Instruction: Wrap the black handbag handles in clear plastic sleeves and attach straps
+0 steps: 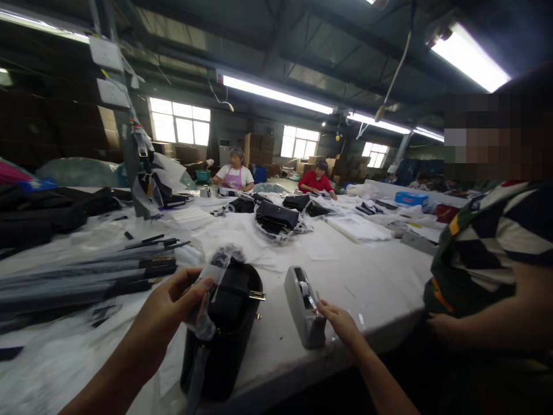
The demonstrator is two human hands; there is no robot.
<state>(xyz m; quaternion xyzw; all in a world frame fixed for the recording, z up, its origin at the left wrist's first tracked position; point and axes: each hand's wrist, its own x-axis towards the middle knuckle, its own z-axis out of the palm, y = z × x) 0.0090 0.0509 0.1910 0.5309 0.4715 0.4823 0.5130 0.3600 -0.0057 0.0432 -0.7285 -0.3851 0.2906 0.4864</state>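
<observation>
A black handbag (224,346) with a gold-coloured clasp stands at the front edge of the white table. My left hand (179,302) is closed at its top, thumb and fingers pinching the bag's strap (218,268), which is bundled in clear plastic wrap. Part of the wrapped strap hangs down the bag's near side. To the right of the bag sits a grey tape dispenser (302,311) with a roll in it. My right hand (334,317) is at its cutting end, thumb and forefinger pinched on the tape (311,301).
More black bags (276,216) lie farther back on the table (367,282). Long wrapped dark pieces (108,276) and plastic sheets cover the left side. A co-worker (484,248) stands close on the right; two people sit at the far side. A metal post (133,150) rises at left.
</observation>
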